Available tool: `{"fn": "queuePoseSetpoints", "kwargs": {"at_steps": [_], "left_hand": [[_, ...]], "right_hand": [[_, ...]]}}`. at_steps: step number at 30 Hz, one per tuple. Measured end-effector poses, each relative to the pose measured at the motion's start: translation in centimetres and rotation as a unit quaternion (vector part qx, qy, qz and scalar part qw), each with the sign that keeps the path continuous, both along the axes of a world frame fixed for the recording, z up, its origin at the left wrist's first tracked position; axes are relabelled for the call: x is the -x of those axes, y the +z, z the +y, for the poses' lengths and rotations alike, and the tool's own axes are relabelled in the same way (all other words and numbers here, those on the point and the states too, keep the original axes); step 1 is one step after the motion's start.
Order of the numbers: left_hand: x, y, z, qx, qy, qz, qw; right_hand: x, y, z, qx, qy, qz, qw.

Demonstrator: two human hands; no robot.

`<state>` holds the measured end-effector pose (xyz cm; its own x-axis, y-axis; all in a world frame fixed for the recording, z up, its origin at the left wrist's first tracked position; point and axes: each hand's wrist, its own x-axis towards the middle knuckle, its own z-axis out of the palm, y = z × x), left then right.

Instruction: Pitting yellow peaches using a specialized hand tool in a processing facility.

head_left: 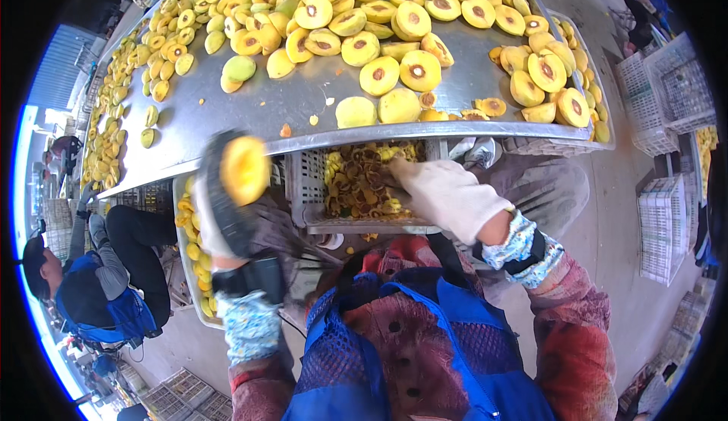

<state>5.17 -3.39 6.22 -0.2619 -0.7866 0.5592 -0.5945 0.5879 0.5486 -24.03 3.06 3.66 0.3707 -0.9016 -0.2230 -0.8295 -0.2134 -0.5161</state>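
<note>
My left hand point(219, 193), in a dark-palmed glove, is blurred at the table's front edge and holds a halved yellow fruit point(245, 171) with its orange inside showing. My right hand point(449, 193), in a whitish glove, is over a plastic crate point(310, 185) below the table edge; its fingertips are blurred, and I cannot tell whether they hold anything. Brown and yellow fruit scraps point(364, 188) lie in that crate. On the metal table point(273, 108), halved fruits with brown pit hollows point(421, 71) are heaped, with a few near the front edge.
A bin of yellow fruit pieces point(196, 267) stands at my left, and another fruit-filled bin point(602, 131) is at the table's right end. A co-worker point(102, 290) sits at the left. Stacked white crates point(662, 228) stand on the floor at the right.
</note>
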Motion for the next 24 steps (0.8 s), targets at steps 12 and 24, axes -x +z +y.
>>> {"fn": "queuePoseSetpoints", "kwargs": {"at_steps": [12,24], "left_hand": [[-28.2,0.7,0.9,0.018,0.258,-0.343,0.903],[-34.1,-12.5,12.3,-0.313,0.511,0.210,0.773]], "right_hand": [[3.0,-3.9,2.7,-0.017,-0.093,-0.078,0.992],[-0.6,-3.3,1.4,-0.168,-0.111,-0.064,0.977]]}}
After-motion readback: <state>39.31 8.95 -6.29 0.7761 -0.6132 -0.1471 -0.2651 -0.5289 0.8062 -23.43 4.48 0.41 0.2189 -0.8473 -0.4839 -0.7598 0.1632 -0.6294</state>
